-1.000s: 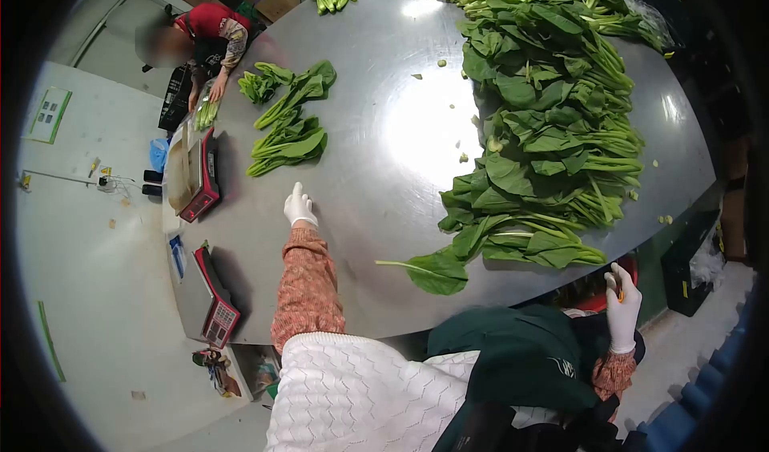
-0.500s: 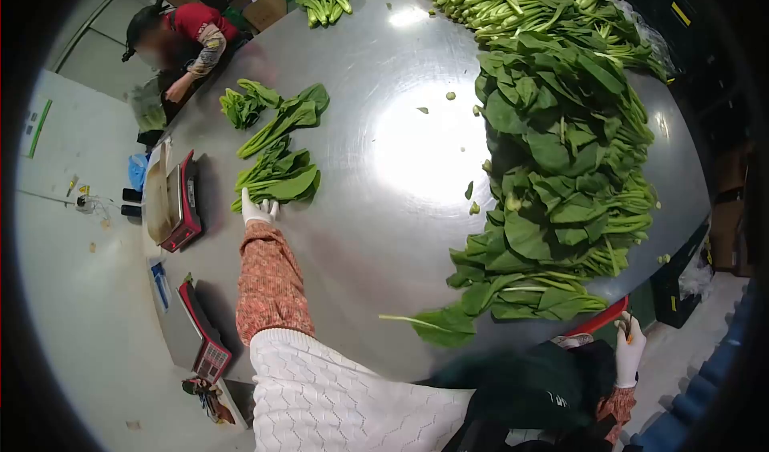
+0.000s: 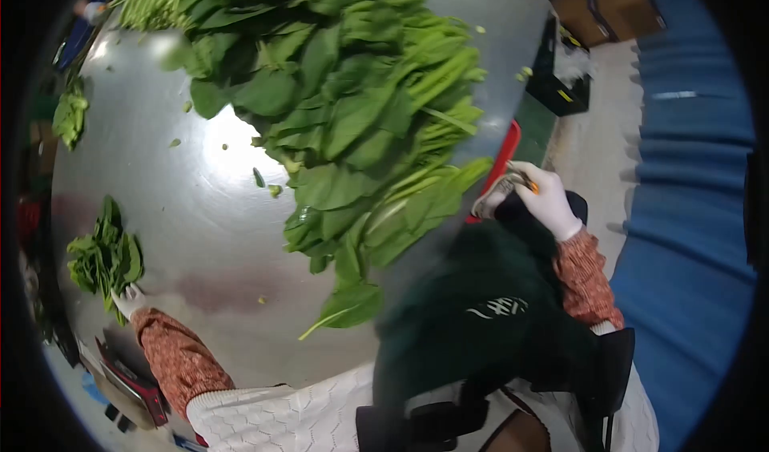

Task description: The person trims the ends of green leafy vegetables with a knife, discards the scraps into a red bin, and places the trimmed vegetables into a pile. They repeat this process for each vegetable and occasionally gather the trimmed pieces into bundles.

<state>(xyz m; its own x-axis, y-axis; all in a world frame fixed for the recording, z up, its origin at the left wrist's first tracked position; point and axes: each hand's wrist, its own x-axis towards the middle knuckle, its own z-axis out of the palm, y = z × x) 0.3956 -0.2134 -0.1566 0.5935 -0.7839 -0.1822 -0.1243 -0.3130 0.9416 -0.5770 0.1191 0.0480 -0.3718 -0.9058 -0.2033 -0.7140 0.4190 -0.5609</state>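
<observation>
My left hand [image 3: 130, 298], in a white glove, rests at the stem end of a bunch of leafy greens [image 3: 106, 253] on the left of the metal table. Its fingers look apart, touching the stems, though they are small and a little blurred. My right hand [image 3: 546, 199], also in a white glove, is closed beside the table's right edge. A small orange thing [image 3: 533, 186] pokes out from its fingers; most of it is hidden. A large pile of leafy greens [image 3: 344, 123] covers the table's middle, with one loose leaf [image 3: 344, 308] at its near end.
A red-edged scale [image 3: 144, 392] stands at the lower left. A red tray-like edge [image 3: 503, 159] lies by the right table edge. Beyond are a black crate [image 3: 558, 79], a cardboard box [image 3: 613, 7] and a blue curtain [image 3: 689, 179]. Another bunch [image 3: 70, 114] lies far left.
My view has swung to the right, so the table and pile appear further left. My left hand is still at the greens. My right hand now shows more fully, still closed around the small orange thing.
</observation>
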